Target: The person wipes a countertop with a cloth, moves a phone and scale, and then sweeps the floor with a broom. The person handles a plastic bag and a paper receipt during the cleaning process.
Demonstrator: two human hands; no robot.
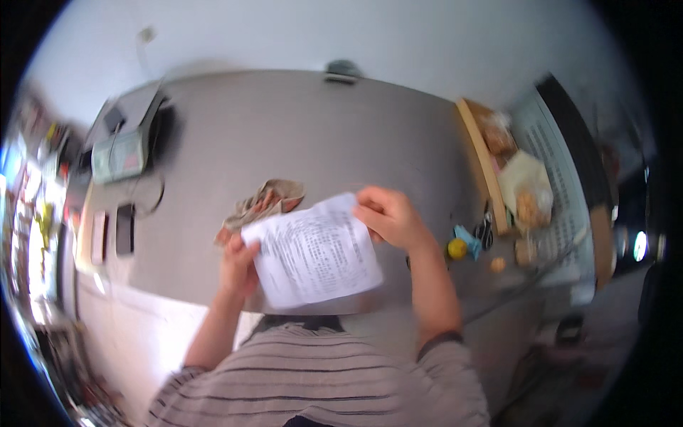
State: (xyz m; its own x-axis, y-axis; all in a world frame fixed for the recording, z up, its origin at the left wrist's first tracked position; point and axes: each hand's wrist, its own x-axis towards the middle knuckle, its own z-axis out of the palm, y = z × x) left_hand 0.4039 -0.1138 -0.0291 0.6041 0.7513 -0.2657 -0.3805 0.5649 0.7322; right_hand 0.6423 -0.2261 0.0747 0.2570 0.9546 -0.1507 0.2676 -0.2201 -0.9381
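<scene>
A white printed sheet of paper [320, 256] is held up in front of me above the grey tabletop [299, 133]. My left hand [240, 264] grips its left edge, thumb on the near face. The upper right corner is pinched in my right hand [387, 216]. The print is blurred, and the sheet looks slightly creased. Just beyond the paper, a crumpled brown and reddish cloth [272, 197] lies on the table, partly hidden by the sheet and close to my left hand.
At the left are a pale weighing scale [120, 155], a dark phone [125, 229] and a pinkish flat case [99, 237]. On the right lie a yellow round object [457, 248], a light blue cloth-like item [468, 239], black-handled scissors [484, 232] and a wooden tray [483, 165] with bagged items.
</scene>
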